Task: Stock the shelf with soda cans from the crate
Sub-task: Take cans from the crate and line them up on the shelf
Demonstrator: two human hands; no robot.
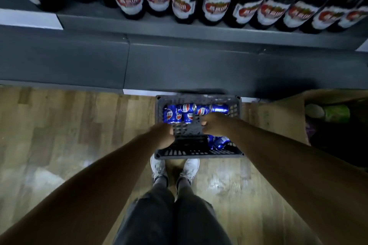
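A dark grey plastic crate [199,154] stands on the wooden floor against the shelf base, just beyond my feet. Several blue soda cans [186,112] lie in its far half, and a few more [221,142] show at its near right. A grey perforated panel [188,130] lies across the crate's middle. My left hand [162,135] grips the panel's left end and my right hand [214,125] grips its right end, fingers curled. The dark grey shelf [179,32] runs across the top of the view.
A row of dark bottles [216,4] with red-and-white labels fills the shelf above. An open cardboard box [288,117] holding a green item sits on the floor right of the crate. My white shoes [175,169] stand at the crate's near edge.
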